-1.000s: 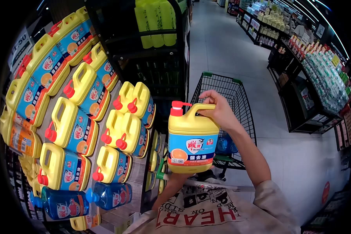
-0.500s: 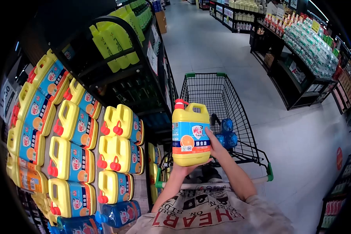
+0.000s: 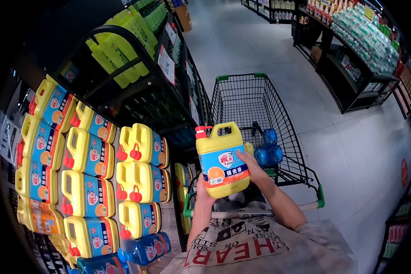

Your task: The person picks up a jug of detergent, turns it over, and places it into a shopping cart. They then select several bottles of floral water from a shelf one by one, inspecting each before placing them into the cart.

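I hold a yellow dish soap jug (image 3: 223,160) with a red pump top and a blue-orange label, tilted slightly, above the near end of a shopping cart (image 3: 285,116). My left hand (image 3: 204,189) is closed against the jug's lower left side, its fingers partly hidden. My right hand (image 3: 251,168) grips the right side, with fingertips on the label and the rest behind. In the cart beyond the jug lie several blue bottles (image 3: 269,150). The cart's handle (image 3: 301,207) crosses just in front of my body.
Several rows of matching yellow jugs (image 3: 93,196) fill the display on the left, with blue bottles (image 3: 146,249) at its near end. A black shelf rack (image 3: 141,98) with green bottles (image 3: 116,59) stands ahead left. Stocked display tables (image 3: 351,77) line the right of the tiled aisle (image 3: 351,141).
The jug has tilted and shifted slightly down. My left hand has gone from beneath its base to its lower left side. My right hand stays on the right side.
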`<state>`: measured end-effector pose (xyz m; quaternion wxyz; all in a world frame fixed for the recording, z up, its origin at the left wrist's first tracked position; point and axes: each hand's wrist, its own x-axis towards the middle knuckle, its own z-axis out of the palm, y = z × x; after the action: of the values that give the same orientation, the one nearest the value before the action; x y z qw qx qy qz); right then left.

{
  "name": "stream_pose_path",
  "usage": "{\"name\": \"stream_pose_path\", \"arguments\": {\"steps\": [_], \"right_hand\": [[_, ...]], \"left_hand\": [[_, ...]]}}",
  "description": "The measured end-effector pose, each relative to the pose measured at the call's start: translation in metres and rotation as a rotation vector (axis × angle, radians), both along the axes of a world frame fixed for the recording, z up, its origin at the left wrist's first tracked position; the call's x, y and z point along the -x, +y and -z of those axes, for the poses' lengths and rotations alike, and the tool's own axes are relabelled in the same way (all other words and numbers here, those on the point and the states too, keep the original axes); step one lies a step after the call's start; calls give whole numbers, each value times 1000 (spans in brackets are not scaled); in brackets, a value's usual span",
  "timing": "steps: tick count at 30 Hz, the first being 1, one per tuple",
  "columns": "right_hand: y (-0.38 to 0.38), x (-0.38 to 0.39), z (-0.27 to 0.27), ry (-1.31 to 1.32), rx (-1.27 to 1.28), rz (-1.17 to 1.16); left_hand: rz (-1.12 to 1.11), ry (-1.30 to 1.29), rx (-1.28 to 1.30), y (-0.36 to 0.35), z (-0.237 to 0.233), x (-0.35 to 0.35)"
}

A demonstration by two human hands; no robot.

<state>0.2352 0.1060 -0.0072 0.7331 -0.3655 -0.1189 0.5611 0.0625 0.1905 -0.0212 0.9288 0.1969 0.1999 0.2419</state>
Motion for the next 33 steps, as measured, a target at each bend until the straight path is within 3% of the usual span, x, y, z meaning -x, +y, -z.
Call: {"name": "stream_pose_path", "arguments": {"steps": [9,16,21,23,29,33], "right_hand": [[1,-2,4,-113,41,80],[-7,-6,-7,-185,-61,112],[-14,-7,-11,-466,-192,72],[-14,-7,-9,-485,-211,75],[-13,-7,-2,-414,-158,4],[-9,-7,3,-510,-169,35]], "left_hand": [[-190,254,-168,4,-8,-10],[-97,460,-238,24,-25,-33],[-94,459,-240,44,6,-58],[-59,448,-118,46,12,-63],[9,447,-17,55,22,-64],[57,398,8,52,11,-67]]}}
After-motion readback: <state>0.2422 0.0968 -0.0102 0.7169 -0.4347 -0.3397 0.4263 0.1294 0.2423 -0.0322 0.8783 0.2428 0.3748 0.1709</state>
